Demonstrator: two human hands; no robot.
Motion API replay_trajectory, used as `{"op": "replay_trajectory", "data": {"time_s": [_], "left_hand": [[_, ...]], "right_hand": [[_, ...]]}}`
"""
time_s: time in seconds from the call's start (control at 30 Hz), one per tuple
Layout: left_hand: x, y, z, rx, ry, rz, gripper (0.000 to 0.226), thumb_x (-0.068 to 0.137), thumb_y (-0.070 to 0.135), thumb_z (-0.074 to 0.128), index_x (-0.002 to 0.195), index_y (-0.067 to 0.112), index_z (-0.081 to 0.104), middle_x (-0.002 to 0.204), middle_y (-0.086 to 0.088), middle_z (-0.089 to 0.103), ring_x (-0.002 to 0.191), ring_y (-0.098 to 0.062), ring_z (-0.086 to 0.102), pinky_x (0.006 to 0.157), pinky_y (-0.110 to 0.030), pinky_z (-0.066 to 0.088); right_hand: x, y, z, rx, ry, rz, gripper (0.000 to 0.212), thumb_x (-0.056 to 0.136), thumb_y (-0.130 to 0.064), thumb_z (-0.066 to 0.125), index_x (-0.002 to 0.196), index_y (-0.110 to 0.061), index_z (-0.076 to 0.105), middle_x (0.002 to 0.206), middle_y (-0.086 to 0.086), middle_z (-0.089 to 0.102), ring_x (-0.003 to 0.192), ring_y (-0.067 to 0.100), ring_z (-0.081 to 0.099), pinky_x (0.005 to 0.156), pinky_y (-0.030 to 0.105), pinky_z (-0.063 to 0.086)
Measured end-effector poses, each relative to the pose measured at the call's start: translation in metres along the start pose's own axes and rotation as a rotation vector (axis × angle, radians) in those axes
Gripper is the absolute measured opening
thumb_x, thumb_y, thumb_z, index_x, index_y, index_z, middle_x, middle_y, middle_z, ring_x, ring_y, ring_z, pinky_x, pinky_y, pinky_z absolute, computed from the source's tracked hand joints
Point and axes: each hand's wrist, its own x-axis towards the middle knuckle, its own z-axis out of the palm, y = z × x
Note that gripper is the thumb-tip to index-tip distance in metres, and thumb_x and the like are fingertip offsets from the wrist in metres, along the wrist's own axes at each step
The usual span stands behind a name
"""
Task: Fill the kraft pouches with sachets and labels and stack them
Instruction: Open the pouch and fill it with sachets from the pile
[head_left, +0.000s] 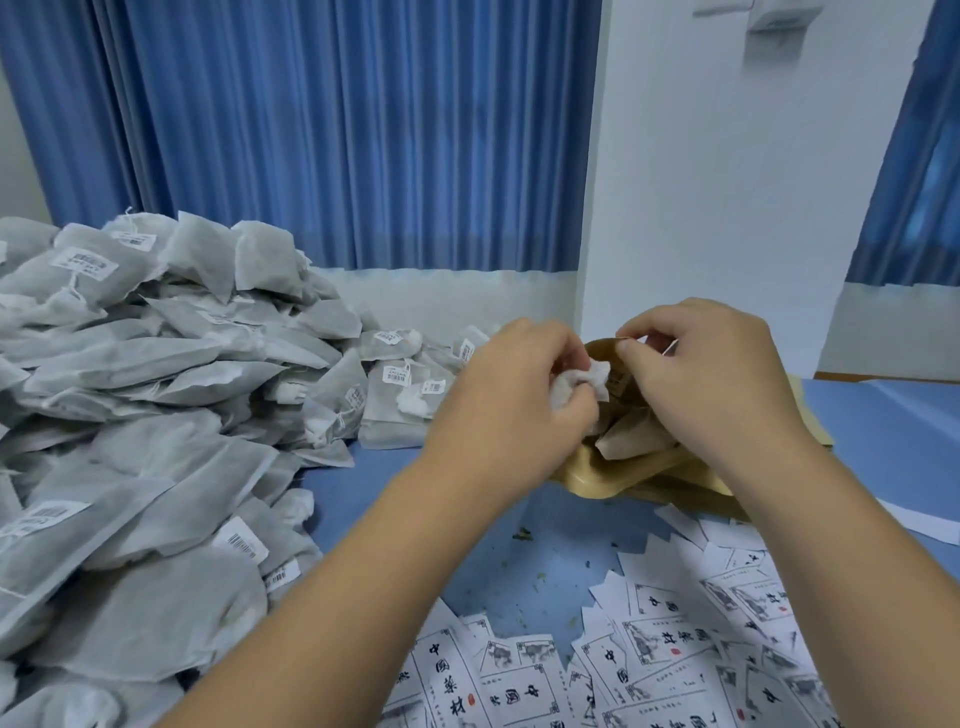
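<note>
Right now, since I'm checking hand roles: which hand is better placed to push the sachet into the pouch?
Left. The left hand grips the sachet right at the mouth of the pouch, while the right hand pinches its rim, seemingly holding it open.

Head view, the only one: we look from the person's own eye line, forward and down, through a wide-angle lens. The left hand (514, 384) and right hand (711, 374) lie close below us, near mid-frame; the worktop (519, 571) spreads out beneath, and the blue curtain (337, 130) and white wall (727, 182) close the far side.
</note>
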Motion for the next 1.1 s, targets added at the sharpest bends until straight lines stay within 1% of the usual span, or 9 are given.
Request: {"op": "replay_trajectory", "data": {"time_s": [0.17, 0.4, 0.53, 0.63, 0.73, 0.8, 0.9, 1.0, 1.1], "left_hand": [[-0.009, -0.002, 0.029, -0.041, 0.010, -0.011, 0.014, 0.081, 0.026, 0.070, 0.090, 0.020, 0.061, 0.090, 0.004, 0.055, 0.086, -0.010, 0.049, 0.073, -0.020, 0.035], [-0.017, -0.001, 0.041, -0.089, -0.215, 0.034, 0.034, 0.084, 0.026, 0.064, 0.061, 0.035, 0.040, 0.074, 0.008, 0.046, 0.068, -0.007, 0.042, 0.060, -0.010, 0.032], [-0.016, 0.001, 0.040, -0.107, -0.281, 0.067, 0.025, 0.083, 0.016, 0.061, 0.067, 0.028, 0.046, 0.079, -0.002, 0.057, 0.075, -0.018, 0.055, 0.065, -0.033, 0.046], [-0.016, 0.003, 0.037, -0.133, -0.222, 0.098, 0.036, 0.079, 0.019, 0.057, 0.053, 0.033, 0.036, 0.058, 0.013, 0.049, 0.058, -0.004, 0.050, 0.050, -0.012, 0.035], [-0.013, -0.002, 0.036, -0.054, -0.082, 0.118, 0.040, 0.072, 0.015, 0.055, 0.050, 0.034, 0.028, 0.050, 0.016, 0.033, 0.049, -0.002, 0.044, 0.047, -0.005, 0.031], [-0.010, -0.010, 0.034, 0.009, -0.026, 0.107, 0.032, 0.071, 0.009, 0.054, 0.051, 0.026, 0.035, 0.053, 0.014, 0.031, 0.050, -0.011, 0.035, 0.046, -0.011, 0.026], [-0.011, -0.024, 0.036, 0.042, 0.019, 0.061, 0.011, 0.072, 0.012, 0.049, 0.062, 0.014, 0.054, 0.059, -0.004, 0.048, 0.058, -0.028, 0.044, 0.050, -0.023, 0.023], [-0.017, -0.029, 0.039, 0.038, 0.012, 0.006, 0.032, 0.076, 0.016, 0.048, 0.054, 0.032, 0.031, 0.056, 0.005, 0.040, 0.058, -0.026, 0.042, 0.052, -0.027, 0.024], [-0.016, -0.031, 0.040, 0.069, -0.051, -0.013, 0.046, 0.081, 0.008, 0.052, 0.053, 0.033, 0.026, 0.052, 0.013, 0.033, 0.056, -0.031, 0.043, 0.049, -0.027, 0.020]], "right_hand": [[-0.003, -0.005, 0.002, 0.005, 0.020, -0.047, 0.012, 0.083, -0.026, 0.061, 0.084, -0.029, 0.072, 0.080, -0.007, 0.060, 0.081, 0.017, 0.056, 0.071, 0.032, 0.047], [-0.005, -0.016, -0.003, 0.047, 0.035, -0.087, 0.012, 0.085, -0.024, 0.061, 0.082, -0.028, 0.072, 0.079, -0.007, 0.059, 0.078, 0.015, 0.055, 0.068, 0.029, 0.043], [-0.007, -0.024, -0.008, 0.058, 0.045, -0.124, 0.012, 0.086, -0.022, 0.061, 0.085, -0.025, 0.073, 0.082, -0.004, 0.059, 0.080, 0.017, 0.056, 0.070, 0.029, 0.044], [-0.011, -0.033, -0.010, 0.078, 0.045, -0.157, 0.013, 0.087, -0.020, 0.061, 0.087, -0.025, 0.073, 0.082, -0.006, 0.058, 0.082, 0.016, 0.056, 0.072, 0.031, 0.046], [-0.015, -0.042, -0.012, 0.158, 0.063, -0.195, 0.011, 0.085, -0.019, 0.064, 0.085, -0.025, 0.073, 0.079, -0.010, 0.059, 0.079, 0.014, 0.057, 0.071, 0.031, 0.048], [-0.017, -0.045, -0.012, 0.190, 0.065, -0.215, 0.010, 0.084, -0.019, 0.065, 0.085, -0.026, 0.073, 0.079, -0.009, 0.059, 0.078, 0.015, 0.058, 0.071, 0.034, 0.050], [-0.019, -0.045, -0.007, 0.193, 0.058, -0.246, 0.012, 0.085, -0.017, 0.065, 0.088, -0.025, 0.073, 0.080, -0.006, 0.057, 0.078, 0.017, 0.058, 0.072, 0.037, 0.051], [-0.023, -0.043, 0.001, 0.170, 0.107, -0.320, 0.013, 0.086, -0.012, 0.063, 0.089, -0.018, 0.074, 0.078, -0.003, 0.052, 0.075, 0.021, 0.055, 0.066, 0.040, 0.050], [-0.026, -0.041, 0.009, 0.136, 0.171, -0.391, 0.014, 0.085, -0.010, 0.062, 0.088, -0.013, 0.075, 0.076, 0.000, 0.048, 0.069, 0.022, 0.053, 0.058, 0.040, 0.049]]}}
